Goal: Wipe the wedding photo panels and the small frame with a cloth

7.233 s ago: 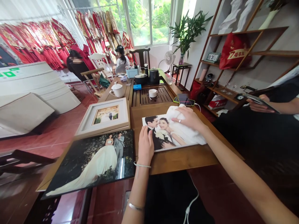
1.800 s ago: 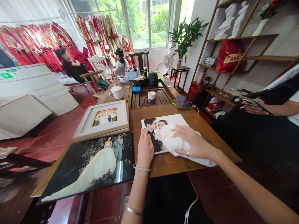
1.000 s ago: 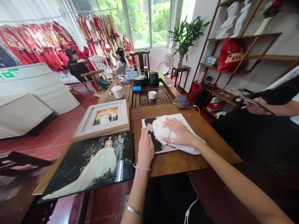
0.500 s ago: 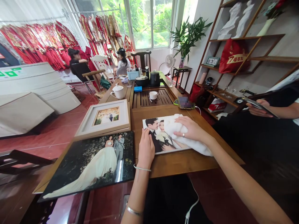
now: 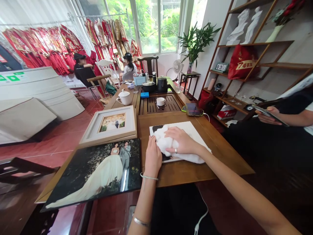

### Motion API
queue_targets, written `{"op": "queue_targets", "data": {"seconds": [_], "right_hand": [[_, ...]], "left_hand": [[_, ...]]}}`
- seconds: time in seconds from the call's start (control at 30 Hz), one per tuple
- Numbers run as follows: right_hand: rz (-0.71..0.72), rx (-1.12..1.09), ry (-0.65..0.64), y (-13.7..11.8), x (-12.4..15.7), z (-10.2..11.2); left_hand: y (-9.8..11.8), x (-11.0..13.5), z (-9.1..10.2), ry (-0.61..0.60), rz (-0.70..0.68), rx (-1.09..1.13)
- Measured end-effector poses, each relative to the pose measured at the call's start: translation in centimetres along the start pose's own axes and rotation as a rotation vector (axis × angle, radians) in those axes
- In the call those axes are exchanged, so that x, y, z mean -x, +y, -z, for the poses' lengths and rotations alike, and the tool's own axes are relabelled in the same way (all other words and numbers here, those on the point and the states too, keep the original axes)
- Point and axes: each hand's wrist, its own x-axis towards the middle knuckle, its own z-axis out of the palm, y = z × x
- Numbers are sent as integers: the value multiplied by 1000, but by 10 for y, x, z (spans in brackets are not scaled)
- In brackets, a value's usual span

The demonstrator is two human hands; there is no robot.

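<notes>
A wedding photo panel (image 5: 194, 132) lies flat on the wooden table, mostly covered by a cloth and my right hand. My left hand (image 5: 153, 155) grips the panel's left edge, its fingers together. Under my right hand (image 5: 182, 140) a bunched, fluffy white cloth (image 5: 162, 138) is pressed on the left and middle of the picture. Part of the cloth trails over the panel's front edge onto the wood. Left of my hands rests a large glossy wedding photo (image 5: 97, 173), and behind it a white framed photo (image 5: 111, 124).
Further back stand a white lidded cup (image 5: 124, 97), a slatted tea tray (image 5: 168, 106) with a small cup (image 5: 160, 101), and a phone (image 5: 193, 109) with a green edge. On the right, another person's hand (image 5: 270, 116) holds a phone. The large photo overhangs the table's front edge.
My right hand has slid the white cloth leftward across the photo panel, covering the faces and baring its right side. My left hand has stayed at the left edge.
</notes>
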Motion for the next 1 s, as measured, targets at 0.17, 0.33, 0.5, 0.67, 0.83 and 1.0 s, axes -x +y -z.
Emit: {"op": "queue_targets", "data": {"seconds": [0.17,0.33,0.5,0.67,0.83,1.0], "right_hand": [[55,-138,-75,0,36,19],[-102,-92,-25,31,49,33],[-337,73,92,60,25,28],[-357,192,124,51,-14,11],[-97,99,46,25,-27,-2],[17,17,-9,3,1,3]], "left_hand": [[2,0,1,21,5,13],[2,1,0,26,22,17],[0,0,-1,34,17,7],[2,0,1,46,9,-23],[-1,0,0,66,-11,-16],[-8,1,-5,75,-10,-24]]}}
